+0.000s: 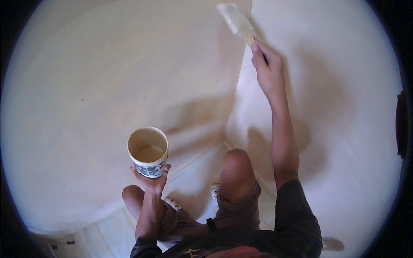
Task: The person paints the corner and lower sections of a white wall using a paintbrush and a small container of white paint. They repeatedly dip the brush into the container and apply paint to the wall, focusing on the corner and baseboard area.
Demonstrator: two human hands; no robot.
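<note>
In my raised right hand (269, 64) is the handle of a paintbrush (235, 20), its bristles coated in white. The brush is up at the corner where two walls meet; whether the bristles touch the wall I cannot tell. Lower and to the left, my left hand (150, 180) supports a small paint bucket (147, 148) from beneath, thumb and fingers round its base. The bucket is tilted a little, so I see into it: a pale layer lies at the bottom and the inner sides are smeared. Its outside is white with a dark printed band.
A cream wall (99, 77) fills the left, and a whiter wall (344, 86) stands close on the right. My bent knees (236, 172) are below, over a pale tiled floor (189, 180). A dark object (401, 124) sits at the far right edge.
</note>
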